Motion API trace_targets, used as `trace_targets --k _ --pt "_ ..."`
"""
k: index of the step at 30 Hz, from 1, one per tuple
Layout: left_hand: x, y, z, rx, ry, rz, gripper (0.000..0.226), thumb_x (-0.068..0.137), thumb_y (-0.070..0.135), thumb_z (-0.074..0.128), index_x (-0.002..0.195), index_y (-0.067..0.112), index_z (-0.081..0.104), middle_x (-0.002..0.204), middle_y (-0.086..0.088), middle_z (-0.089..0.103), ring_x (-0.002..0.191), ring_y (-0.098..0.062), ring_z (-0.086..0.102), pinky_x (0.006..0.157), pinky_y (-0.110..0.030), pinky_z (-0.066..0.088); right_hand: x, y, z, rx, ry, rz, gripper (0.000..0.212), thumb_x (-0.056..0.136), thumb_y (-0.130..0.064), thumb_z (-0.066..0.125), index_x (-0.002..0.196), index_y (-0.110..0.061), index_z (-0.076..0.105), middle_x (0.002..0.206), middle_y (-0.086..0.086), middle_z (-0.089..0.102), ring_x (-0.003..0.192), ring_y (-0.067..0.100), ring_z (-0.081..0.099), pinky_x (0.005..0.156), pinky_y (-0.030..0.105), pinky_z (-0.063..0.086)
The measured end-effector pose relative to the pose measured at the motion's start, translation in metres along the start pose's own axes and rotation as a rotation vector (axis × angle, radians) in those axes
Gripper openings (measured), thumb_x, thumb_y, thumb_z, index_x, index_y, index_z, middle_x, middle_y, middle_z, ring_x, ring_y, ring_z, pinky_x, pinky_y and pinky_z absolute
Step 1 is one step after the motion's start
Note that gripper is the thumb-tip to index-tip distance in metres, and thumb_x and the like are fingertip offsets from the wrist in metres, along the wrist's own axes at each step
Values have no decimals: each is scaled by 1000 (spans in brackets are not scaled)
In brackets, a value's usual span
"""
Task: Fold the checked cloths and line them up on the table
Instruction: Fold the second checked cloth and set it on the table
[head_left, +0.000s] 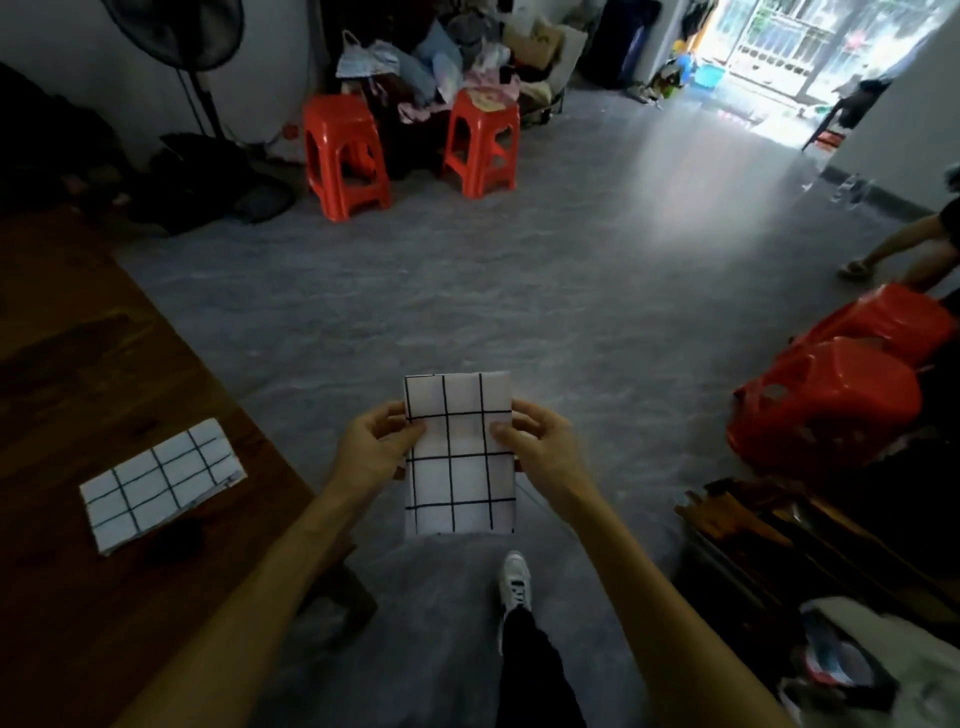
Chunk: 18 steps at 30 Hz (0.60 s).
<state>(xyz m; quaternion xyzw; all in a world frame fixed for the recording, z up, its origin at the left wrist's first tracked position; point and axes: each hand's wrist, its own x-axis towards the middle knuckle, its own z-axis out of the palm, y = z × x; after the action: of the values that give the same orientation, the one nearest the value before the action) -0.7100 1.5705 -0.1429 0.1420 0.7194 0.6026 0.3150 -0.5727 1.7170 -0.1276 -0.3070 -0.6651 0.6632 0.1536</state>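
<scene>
While you stand just off the table's near corner, here is how it reads, nearest first.

Your shoe: the white shoe (514, 579) is planted on the grey floor, to the right of the table (78, 364).
Right hand: your right hand (535, 441) pinches the right edge of the folded checked cloth (460, 467), thumb on top, fingers curled behind.
Left hand: your left hand (382, 441) mirrors it on the left edge, same thumb-over pinch.
Held cloth: it hangs flat in mid-air to the right of the table, not touching it; the two-sided grip looks meant to keep the fold square.
Cloth already down: a second folded cloth (161, 483) lies flat on the table near its right edge, likely the start of the row.
Next call: I'd say carry yours left and set it beside that one, edges parallel.
Farther off: two red stools (410, 150) stand well beyond the table, against the clutter.
</scene>
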Motion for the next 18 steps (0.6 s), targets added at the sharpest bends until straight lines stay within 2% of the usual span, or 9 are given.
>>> trace_targets --k 2,4,7,10,13,15,18 --pt "19 10 2 10 48 8 23 88 17 64 110 21 60 100 2 65 85 -14 64 59 -25 54 30 -6 -4 -27 -31 -27 24 91 -9 61 108 -24 65 96 1 72 89 14 69 79 29 57" --pt "49 22 11 -7 170 19 26 88 16 64 112 22 58 98 7 62 81 -9 62 51 -17 51 79 -19 -12 -49 -125 -45 21 91 -9 62 105 -24 66 96 6 72 89 17 69 81 31 57" --pt "81 48 16 -55 329 -3 29 86 14 66 113 20 59 99 5 63 79 -10 64 49 -19 52 141 -46 -19 -104 -258 -52 17 91 -10 62 103 -21 68 95 12 72 86 19 68 73 26 58" --pt "104 71 11 -103 451 -6 28 86 9 65 113 15 61 102 -3 66 81 -16 67 52 -27 56 198 -72 -7 -97 -374 -56 20 90 -9 62 110 -12 67 89 2 73 76 7 69 63 17 51" --pt "115 82 1 -130 571 -9 21 88 5 62 104 17 59 96 0 65 77 -13 64 49 -20 54 238 -86 20 -125 -464 -68 20 88 -8 65 100 -23 69 86 -6 74 78 7 70 66 22 55" --pt "123 80 -11 -148 644 -26 21 87 7 63 105 17 60 99 -2 66 81 -13 65 53 -21 55 257 -87 41 -147 -539 -73 20 87 -9 65 100 -24 69 87 -7 74 80 8 71 66 22 55" --pt "132 68 -37 -162 734 -62 27 86 10 66 112 13 62 105 -4 68 94 -21 67 73 -35 59 286 -82 77 -201 -643 -44 19 88 -12 65 103 -22 70 90 -7 74 83 9 71 67 22 56"
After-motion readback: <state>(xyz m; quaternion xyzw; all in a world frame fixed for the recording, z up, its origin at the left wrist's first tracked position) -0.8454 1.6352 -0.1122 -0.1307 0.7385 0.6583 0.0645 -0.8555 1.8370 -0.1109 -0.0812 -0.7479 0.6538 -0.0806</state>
